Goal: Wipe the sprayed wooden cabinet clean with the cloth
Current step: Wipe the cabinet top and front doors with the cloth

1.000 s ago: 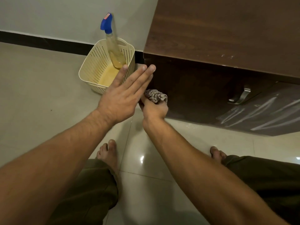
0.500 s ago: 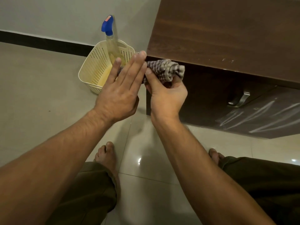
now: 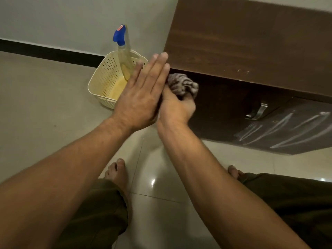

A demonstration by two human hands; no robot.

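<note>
While your right hand [image 3: 177, 108] squeezes the cloth [image 3: 183, 84] against the cabinet [image 3: 251, 42] — left hand [image 3: 142, 94] flat, holding nothing — rub next toward the streaks [image 3: 287, 126] at 4 o'clock.

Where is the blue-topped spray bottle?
In the head view the spray bottle leans in the cream basket on the floor, left of the wooden cabinet, just beyond the left hand.

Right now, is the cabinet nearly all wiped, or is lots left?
Spraying looks done: the clear spray bottle with the blue trigger stands in the cream perforated basket. In hand: the right hand grips the bunched checked cloth at the front corner of the dark brown wooden cabinet, the left hand flat beside it. Left: pale streaks on its door.
</note>
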